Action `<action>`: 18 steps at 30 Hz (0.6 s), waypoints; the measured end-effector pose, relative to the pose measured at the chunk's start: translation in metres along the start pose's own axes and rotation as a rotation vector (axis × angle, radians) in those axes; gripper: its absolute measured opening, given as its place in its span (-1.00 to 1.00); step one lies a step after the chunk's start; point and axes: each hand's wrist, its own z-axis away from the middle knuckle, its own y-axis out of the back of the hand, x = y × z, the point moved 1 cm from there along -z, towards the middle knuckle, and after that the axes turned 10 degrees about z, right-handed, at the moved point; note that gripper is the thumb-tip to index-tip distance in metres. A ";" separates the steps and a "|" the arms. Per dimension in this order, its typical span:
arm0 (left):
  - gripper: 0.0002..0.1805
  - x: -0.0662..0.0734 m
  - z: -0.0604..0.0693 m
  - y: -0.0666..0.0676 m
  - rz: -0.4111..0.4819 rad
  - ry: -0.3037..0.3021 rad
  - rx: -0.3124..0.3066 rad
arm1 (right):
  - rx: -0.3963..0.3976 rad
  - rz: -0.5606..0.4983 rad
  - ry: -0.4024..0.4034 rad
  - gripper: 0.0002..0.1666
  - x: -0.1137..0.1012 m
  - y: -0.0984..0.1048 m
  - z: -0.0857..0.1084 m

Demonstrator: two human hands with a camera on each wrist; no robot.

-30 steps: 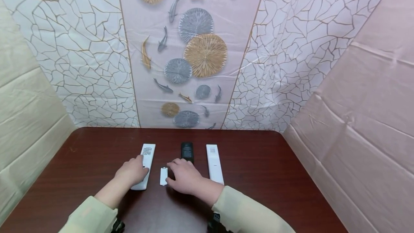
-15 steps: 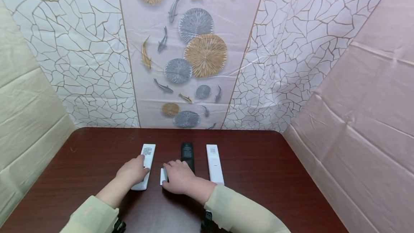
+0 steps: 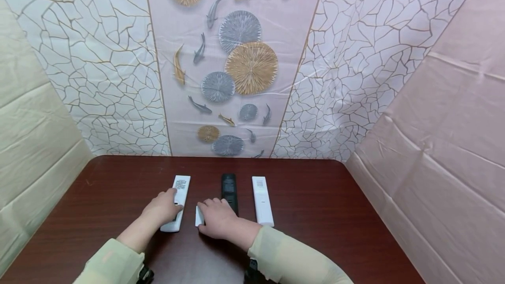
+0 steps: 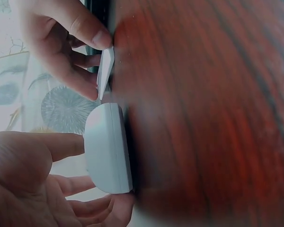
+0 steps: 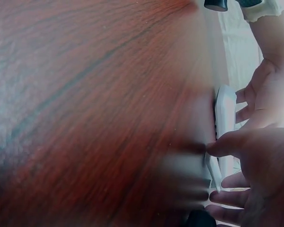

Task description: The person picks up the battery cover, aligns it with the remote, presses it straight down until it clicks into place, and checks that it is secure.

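My left hand (image 3: 159, 209) grips a white remote control (image 3: 181, 186) that lies face down on the table at the left, printed label upward. In the left wrist view the thumb and fingers sit on opposite sides of the remote's rounded end (image 4: 106, 149). A small white battery cover (image 3: 199, 218) is just right of that remote. My right hand (image 3: 217, 219) pinches it between thumb and fingers; the left wrist view has the cover (image 4: 106, 71) tilted, one edge raised. Much of the cover is hidden by the right hand in the head view.
A black remote (image 3: 229, 187) lies just beyond the right hand, its near end partly hidden. Farther right is a second white remote (image 3: 262, 200). All rest on a dark reddish-brown table (image 3: 315, 214), with patterned cloth (image 3: 252, 113) hanging behind.
My right hand has moved left onto the battery cover and taken hold of it, uncovering more of the black remote. The left hand has stayed on its remote.
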 end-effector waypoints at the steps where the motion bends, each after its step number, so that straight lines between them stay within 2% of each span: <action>1: -0.28 -0.001 -0.001 0.000 0.015 0.003 -0.002 | -0.002 -0.001 -0.001 -0.24 0.000 -0.001 0.000; 9: -0.14 -0.012 -0.010 -0.003 0.156 0.029 -0.007 | -0.025 -0.056 -0.009 -0.19 0.005 0.001 -0.003; 18: -0.05 -0.013 -0.012 -0.003 0.281 0.012 -0.015 | -0.018 -0.147 -0.013 -0.27 0.012 0.003 -0.006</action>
